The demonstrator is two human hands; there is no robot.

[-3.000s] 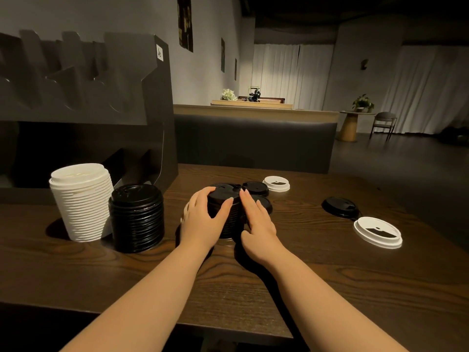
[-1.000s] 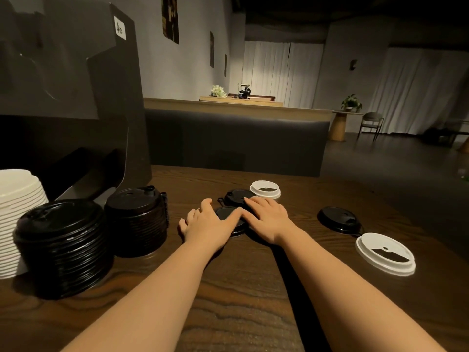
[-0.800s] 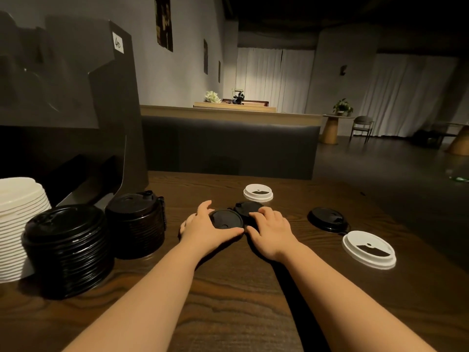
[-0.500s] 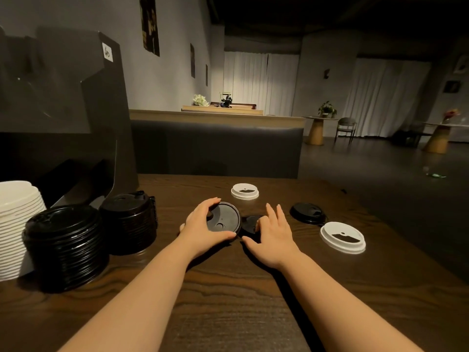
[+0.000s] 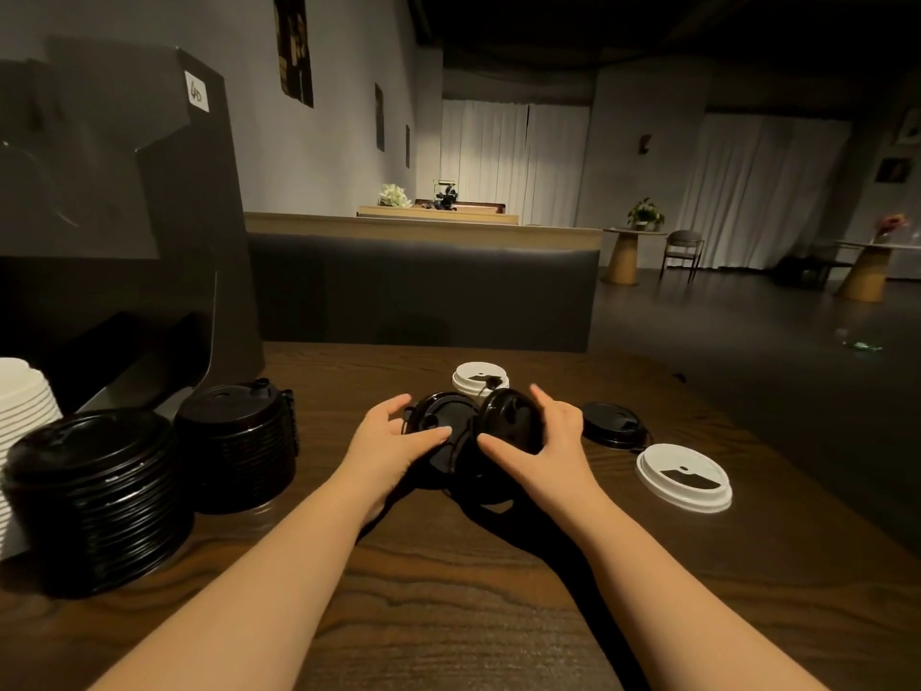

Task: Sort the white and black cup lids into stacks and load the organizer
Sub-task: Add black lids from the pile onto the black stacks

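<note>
Left hand (image 5: 393, 443) and right hand (image 5: 548, 441) are each gripping a black lid (image 5: 438, 431); black stacks (image 5: 234, 441) are standing beside the organizer (image 5: 124, 192), loose lids (image 5: 684, 475) are waiting, nothing visibly loaded.

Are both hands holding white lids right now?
No, the left hand and the right hand each hold a black lid.

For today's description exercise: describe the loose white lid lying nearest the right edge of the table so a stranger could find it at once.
Start at the wooden table and look right of the right hand. Beyond a lone black lid lies the white lid, flat and closer to the viewer. Unlike the other white lid, it is larger in view and sits apart from both hands.
</note>
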